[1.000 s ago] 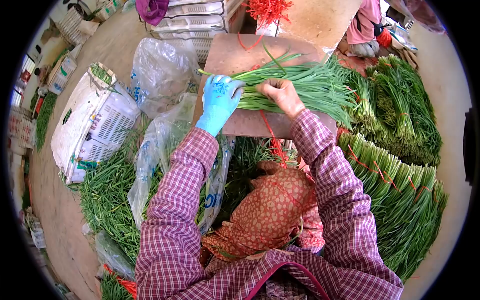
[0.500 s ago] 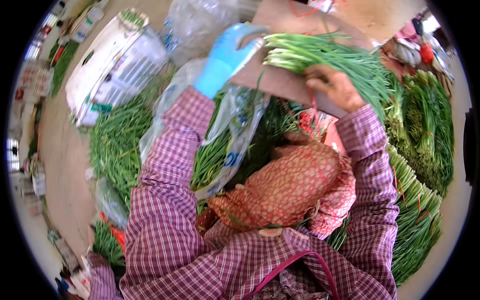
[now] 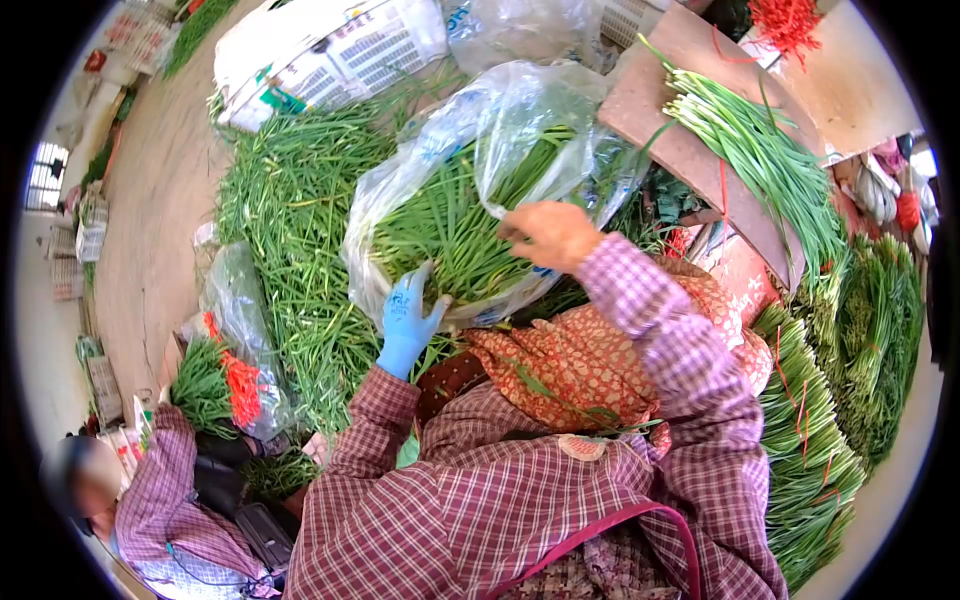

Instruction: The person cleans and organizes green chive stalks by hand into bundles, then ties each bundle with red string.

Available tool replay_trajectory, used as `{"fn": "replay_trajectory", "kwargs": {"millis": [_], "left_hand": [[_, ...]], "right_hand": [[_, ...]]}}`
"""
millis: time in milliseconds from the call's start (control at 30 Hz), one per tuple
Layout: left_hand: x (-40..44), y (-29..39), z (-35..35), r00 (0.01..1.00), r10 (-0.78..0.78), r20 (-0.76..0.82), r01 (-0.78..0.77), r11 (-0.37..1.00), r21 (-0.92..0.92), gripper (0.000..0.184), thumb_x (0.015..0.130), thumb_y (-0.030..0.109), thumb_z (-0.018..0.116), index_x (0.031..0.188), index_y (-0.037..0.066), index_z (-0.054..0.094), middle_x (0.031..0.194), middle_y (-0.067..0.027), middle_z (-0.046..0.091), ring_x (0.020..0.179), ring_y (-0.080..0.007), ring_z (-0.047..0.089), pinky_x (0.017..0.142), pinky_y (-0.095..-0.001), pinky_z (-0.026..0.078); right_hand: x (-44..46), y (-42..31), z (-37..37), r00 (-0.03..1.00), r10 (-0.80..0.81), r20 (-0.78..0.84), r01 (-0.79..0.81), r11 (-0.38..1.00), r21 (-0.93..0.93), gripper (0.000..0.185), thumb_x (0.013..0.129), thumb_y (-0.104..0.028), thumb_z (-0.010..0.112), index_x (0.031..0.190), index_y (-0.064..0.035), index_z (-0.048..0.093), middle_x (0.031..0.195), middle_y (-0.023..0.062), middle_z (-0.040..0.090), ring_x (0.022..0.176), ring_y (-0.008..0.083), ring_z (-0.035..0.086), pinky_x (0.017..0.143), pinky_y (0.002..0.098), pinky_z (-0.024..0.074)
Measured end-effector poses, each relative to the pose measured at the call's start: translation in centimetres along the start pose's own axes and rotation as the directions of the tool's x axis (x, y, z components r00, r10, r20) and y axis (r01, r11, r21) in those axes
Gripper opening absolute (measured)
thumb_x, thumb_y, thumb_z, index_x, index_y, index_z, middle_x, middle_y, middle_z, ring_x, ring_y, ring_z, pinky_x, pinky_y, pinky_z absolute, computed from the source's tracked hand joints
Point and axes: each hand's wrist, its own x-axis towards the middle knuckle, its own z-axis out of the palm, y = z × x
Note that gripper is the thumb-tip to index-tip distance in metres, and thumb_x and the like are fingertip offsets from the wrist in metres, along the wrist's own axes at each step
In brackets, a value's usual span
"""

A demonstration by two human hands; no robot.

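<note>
A clear plastic bag full of loose green chives gapes in front of me. My right hand, bare, pinches the bag's edge on its right side. In a blue glove, my left hand rests at the bag's near-left rim against the chives, thumb and fingers apart. On a brown board at the upper right lies a bunch of chives, touched by neither hand. A red patterned cloth covers my lap.
Loose chives are heaped left of the bag. Tied bundles are stacked at the right. Red ties lie beyond the board. A white printed sack stands at the back. Another person sits at the lower left.
Both hands have left the bunch on the board and come down to the bag. The bunch stays on the board. My view has swung left, bringing the other person into sight.
</note>
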Motion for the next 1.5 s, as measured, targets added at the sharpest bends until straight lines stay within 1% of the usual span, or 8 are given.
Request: {"fn": "replay_trajectory", "kwargs": {"millis": [333,900,967,1033,1233,1300,1367,1500], "left_hand": [[-6.6,0.6,1.6,0.989,-0.045,-0.139,0.058,0.994,0.093,0.055,0.082,0.028,0.070,0.127,0.005,0.050,0.104,-0.0138,0.059,0.102,-0.0310,0.053,0.092,-0.0428,0.039],[-6.8,-1.3,2.7,0.987,-0.079,-0.137,0.056,0.984,-0.168,0.053,0.075,0.030,0.077,0.116,0.004,0.054,0.108,-0.0142,0.057,0.103,-0.0335,0.051,0.093,-0.0437,0.039],[-6.8,-1.4,2.7,0.988,-0.136,-0.075,0.121,0.976,-0.183,0.053,0.076,0.028,0.076,0.118,0.004,0.053,0.108,-0.0147,0.057,0.103,-0.0339,0.052,0.092,-0.0437,0.039],[-6.7,-1.7,2.9,0.989,-0.121,-0.091,0.103,0.979,-0.177,0.051,0.077,0.027,0.076,0.117,0.005,0.054,0.107,-0.0143,0.057,0.102,-0.0331,0.052,0.092,-0.0436,0.039],[-7.5,-0.5,1.3,0.978,-0.018,-0.209,0.019,1.000,0.003,0.046,0.076,0.026,0.075,0.114,0.006,0.057,0.107,-0.0141,0.057,0.104,-0.0337,0.052,0.092,-0.0437,0.039],[-7.8,-0.5,1.3,0.982,-0.049,-0.182,0.048,0.999,-0.014,0.043,0.077,0.025,0.074,0.112,0.007,0.059,0.106,-0.0143,0.058,0.103,-0.0332,0.053,0.092,-0.0433,0.040],[-7.8,-0.6,1.2,0.984,-0.072,-0.160,0.068,0.997,-0.030,0.040,0.077,0.024,0.074,0.110,0.007,0.060,0.104,-0.0144,0.059,0.102,-0.0328,0.053,0.091,-0.0429,0.040],[-8.2,-2.6,2.9,0.976,-0.202,0.079,0.212,0.964,-0.161,0.029,0.083,0.025,0.067,0.104,0.006,0.063,0.101,-0.0121,0.064,0.102,-0.0309,0.055,0.091,-0.0395,0.043]], "right_hand": [[1.9,-2.7,9.6,0.947,-0.244,-0.207,0.225,0.968,-0.111,0.067,0.070,-0.016,0.076,0.131,-0.0135,0.048,0.121,0.0064,0.053,0.118,0.0250,0.048,0.102,0.0411,0.0365],[-2.6,0.1,12.4,0.989,0.029,0.145,-0.004,0.986,-0.169,0.044,0.081,-0.022,0.072,0.119,-0.0119,0.054,0.109,0.0099,0.057,0.097,0.0288,0.057,0.081,0.0415,0.0523],[-2.7,2.0,15.6,0.792,0.167,0.587,0.066,0.933,-0.354,0.049,0.091,-0.021,0.061,0.137,-0.0139,0.046,0.120,0.0104,0.057,0.103,0.0276,0.058,0.084,0.0434,0.0533],[-1.6,0.9,13.1,0.435,0.358,0.826,-0.220,0.932,-0.288,0.050,0.097,-0.021,0.050,0.146,-0.0161,0.037,0.128,0.0104,0.056,0.112,0.0282,0.056,0.092,0.0466,0.0511],[-2.4,-2.7,7.8,0.767,0.295,0.569,0.048,0.858,-0.511,0.034,0.095,-0.035,0.055,0.117,-0.0110,0.064,0.107,0.0140,0.064,0.093,0.0230,0.062,0.073,0.0377,0.0556],[-1.0,-4.5,5.7,0.784,0.427,0.451,-0.241,0.878,-0.412,0.022,0.091,-0.026,0.062,0.094,-0.0051,0.067,0.093,0.0137,0.065,0.094,0.0217,0.061,0.084,0.0372,0.0522],[-0.6,-5.0,5.2,0.986,0.141,0.087,-0.103,0.933,-0.344,0.020,0.088,-0.013,0.062,0.107,-0.0072,0.063,0.110,0.0105,0.062,0.103,0.0216,0.058,0.091,0.0398,0.0493],[3.8,-4.3,9.7,0.987,-0.096,0.125,0.142,0.887,-0.439,0.047,0.087,-0.014,0.061,0.132,-0.0121,0.047,0.137,0.0077,0.047,0.128,0.0221,0.042,0.108,0.0441,0.0343]]}}
